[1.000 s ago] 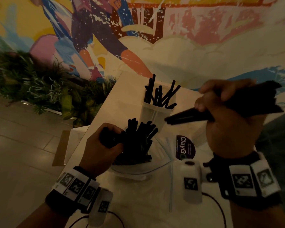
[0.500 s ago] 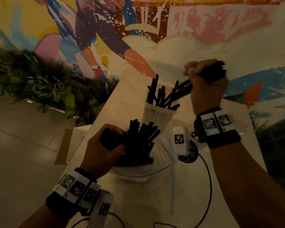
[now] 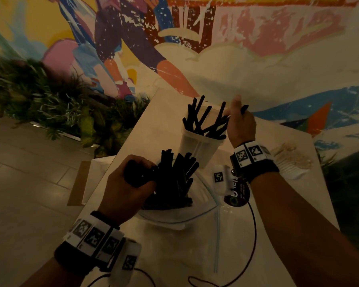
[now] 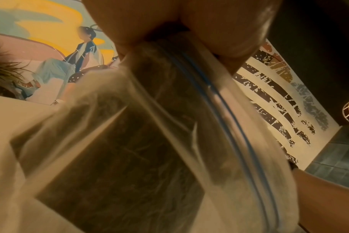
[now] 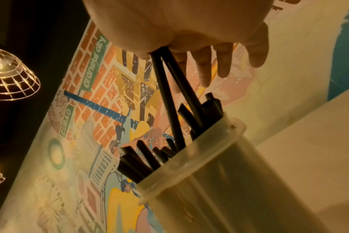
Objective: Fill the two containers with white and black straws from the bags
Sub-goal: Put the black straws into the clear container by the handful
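- Left hand [image 3: 127,190]: fingers curled tight round the gathered mouth of a clear zip bag [image 3: 180,216], which holds a bundle of black straws [image 3: 175,181]; the bag sits on the white table [image 3: 257,264], near its front-left part. The left wrist view shows the clear plastic and its blue zip line pinched under the hand [image 4: 189,28].
- Translucent container [image 3: 197,147]: upright on the table just behind the bag, with black straws [image 3: 205,123] fanning out of its open top.
- Right hand [image 3: 239,123]: over the container's right rim, fingers loosely spread, with a few black straws [image 5: 169,88] held against the palm and their lower ends inside the container [image 5: 219,173].
- Bag of white straws [image 3: 291,160]: lying on the table's right side, well clear of both hands.
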### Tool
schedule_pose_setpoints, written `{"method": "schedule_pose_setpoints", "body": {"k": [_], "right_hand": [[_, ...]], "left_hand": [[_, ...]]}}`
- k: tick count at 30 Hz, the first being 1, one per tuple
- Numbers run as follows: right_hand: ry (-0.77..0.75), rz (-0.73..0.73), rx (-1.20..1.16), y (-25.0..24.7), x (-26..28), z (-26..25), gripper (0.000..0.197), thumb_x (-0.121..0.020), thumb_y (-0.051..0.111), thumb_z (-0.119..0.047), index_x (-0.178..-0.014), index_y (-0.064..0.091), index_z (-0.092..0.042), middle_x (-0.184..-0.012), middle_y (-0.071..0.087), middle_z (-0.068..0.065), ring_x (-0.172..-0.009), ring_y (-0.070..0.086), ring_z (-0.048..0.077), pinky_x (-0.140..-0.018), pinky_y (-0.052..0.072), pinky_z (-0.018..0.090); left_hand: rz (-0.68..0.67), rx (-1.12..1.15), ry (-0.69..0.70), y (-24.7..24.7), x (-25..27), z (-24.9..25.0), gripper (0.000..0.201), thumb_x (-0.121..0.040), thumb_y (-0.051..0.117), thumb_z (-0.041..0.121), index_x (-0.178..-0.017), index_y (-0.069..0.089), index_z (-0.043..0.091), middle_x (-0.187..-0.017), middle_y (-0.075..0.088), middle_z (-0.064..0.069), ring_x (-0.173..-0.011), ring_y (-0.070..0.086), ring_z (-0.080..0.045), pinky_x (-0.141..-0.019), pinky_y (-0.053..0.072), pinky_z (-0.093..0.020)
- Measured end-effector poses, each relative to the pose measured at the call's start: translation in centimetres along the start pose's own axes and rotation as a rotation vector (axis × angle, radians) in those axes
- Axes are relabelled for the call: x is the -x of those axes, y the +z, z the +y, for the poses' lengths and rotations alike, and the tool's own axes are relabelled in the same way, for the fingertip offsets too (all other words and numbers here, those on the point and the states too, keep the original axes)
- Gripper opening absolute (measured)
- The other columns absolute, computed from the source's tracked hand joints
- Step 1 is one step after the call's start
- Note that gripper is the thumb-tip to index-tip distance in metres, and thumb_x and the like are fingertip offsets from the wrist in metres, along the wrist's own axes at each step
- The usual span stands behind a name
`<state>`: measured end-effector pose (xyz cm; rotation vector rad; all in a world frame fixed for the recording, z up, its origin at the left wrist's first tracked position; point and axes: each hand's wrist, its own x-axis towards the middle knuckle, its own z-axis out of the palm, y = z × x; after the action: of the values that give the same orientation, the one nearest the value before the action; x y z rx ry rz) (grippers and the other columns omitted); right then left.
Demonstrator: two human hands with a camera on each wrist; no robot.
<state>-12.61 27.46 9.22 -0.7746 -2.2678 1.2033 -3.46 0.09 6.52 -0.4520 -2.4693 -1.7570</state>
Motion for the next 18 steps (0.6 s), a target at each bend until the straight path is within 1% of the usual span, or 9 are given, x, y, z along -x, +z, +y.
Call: {"method": "schedule_pose_setpoints", "body": {"k": [1, 3, 5, 7, 9, 10, 12, 14, 18], "right_hand": [[-0.008, 0.015, 0.014, 0.1, -0.2, 0.3, 0.079, -0.08, 0.017, -0.078, -0.08, 0.064, -0.014, -0.092, 0.067, 0.01, -0.093, 0.06, 0.033, -0.091, 0.045, 0.047], [-0.02, 0.007, 0.136, 0.5, -0.2, 0.8, 0.063, -0.085, 0.028, -0.071, -0.09, 0.06, -0.017, -0.103, 0.064, 0.01, -0.103, 0.057, 0.034, -0.095, 0.042, 0.05], [-0.029, -0.014, 0.254, 0.8, 0.2, 1.9, 0.049, -0.09, 0.045, -0.057, -0.12, 0.052, -0.019, -0.131, 0.053, 0.01, -0.121, 0.048, 0.032, -0.103, 0.035, 0.05], [-0.185, 0.085, 0.21, 0.7, 0.7, 2.7, 0.063, -0.09, 0.055, -0.044, -0.142, 0.033, -0.014, -0.147, 0.038, 0.011, -0.134, 0.037, 0.03, -0.109, 0.031, 0.047], [-0.377, 0.159, 0.143, 0.8, 0.9, 3.0, 0.069, -0.09, 0.057, -0.036, -0.145, 0.026, -0.009, -0.15, 0.032, 0.015, -0.138, 0.031, 0.03, -0.112, 0.028, 0.042], [-0.424, 0.122, 0.175, 0.9, 0.8, 3.1, 0.067, -0.09, 0.055, -0.037, -0.145, 0.027, -0.01, -0.15, 0.032, 0.015, -0.138, 0.031, 0.03, -0.112, 0.028, 0.042], [-0.411, -0.071, 0.374, 1.3, 0.7, 3.4, 0.061, -0.093, 0.047, -0.043, -0.145, 0.03, -0.016, -0.149, 0.035, 0.011, -0.136, 0.032, 0.03, -0.109, 0.031, 0.05], [-0.343, -0.266, 0.588, 1.4, 0.6, 3.6, 0.062, -0.096, 0.039, -0.049, -0.148, 0.024, -0.018, -0.154, 0.027, 0.006, -0.139, 0.025, 0.029, -0.108, 0.027, 0.054], [-0.346, -0.261, 0.537, 0.8, 1.5, 2.4, 0.072, -0.094, 0.044, -0.052, -0.15, 0.016, -0.017, -0.158, 0.014, 0.009, -0.145, 0.013, 0.028, -0.114, 0.018, 0.054]], "left_hand": [[-0.001, -0.003, 0.002, 0.0, 0.0, 0.0, 0.029, -0.064, 0.072, -0.015, -0.087, 0.059, -0.002, -0.089, 0.066, 0.001, -0.082, 0.059, 0.01, -0.069, 0.042, 0.0], [-0.004, 0.009, -0.005, -0.1, 0.1, 0.1, 0.028, -0.065, 0.072, -0.015, -0.087, 0.059, -0.004, -0.089, 0.067, 0.0, -0.082, 0.06, 0.009, -0.068, 0.042, 0.0], [-0.008, 0.026, -0.012, -0.1, 0.1, 0.1, 0.028, -0.065, 0.071, -0.016, -0.087, 0.058, -0.004, -0.089, 0.067, 0.0, -0.082, 0.06, 0.008, -0.066, 0.043, -0.001], [-0.006, 0.033, -0.018, -0.1, 0.1, 0.2, 0.028, -0.065, 0.071, -0.016, -0.087, 0.058, -0.004, -0.086, 0.067, 0.002, -0.082, 0.06, 0.008, -0.065, 0.043, -0.001], [0.002, 0.041, -0.031, -0.2, 0.2, 0.1, 0.027, -0.066, 0.071, -0.016, -0.086, 0.058, -0.003, -0.083, 0.067, 0.002, -0.081, 0.06, 0.008, -0.064, 0.043, -0.001], [0.004, 0.046, -0.038, -0.2, 0.3, 0.0, 0.027, -0.066, 0.071, -0.015, -0.086, 0.058, -0.002, -0.084, 0.067, 0.002, -0.081, 0.06, 0.007, -0.064, 0.043, -0.001], [0.001, 0.058, -0.046, -0.2, 0.3, -0.2, 0.028, -0.066, 0.071, -0.015, -0.086, 0.058, -0.002, -0.084, 0.067, 0.003, -0.082, 0.061, 0.006, -0.065, 0.043, -0.002], [-0.004, 0.071, -0.046, -0.2, 0.4, -0.3, 0.028, -0.066, 0.071, -0.015, -0.087, 0.058, -0.001, -0.091, 0.065, 0.007, -0.083, 0.061, 0.005, -0.066, 0.044, -0.002], [-0.007, 0.108, -0.049, -0.3, 0.5, -0.6, 0.029, -0.066, 0.073, -0.012, -0.087, 0.057, 0.001, -0.094, 0.064, 0.011, -0.083, 0.062, 0.002, -0.067, 0.045, -0.004]]}}
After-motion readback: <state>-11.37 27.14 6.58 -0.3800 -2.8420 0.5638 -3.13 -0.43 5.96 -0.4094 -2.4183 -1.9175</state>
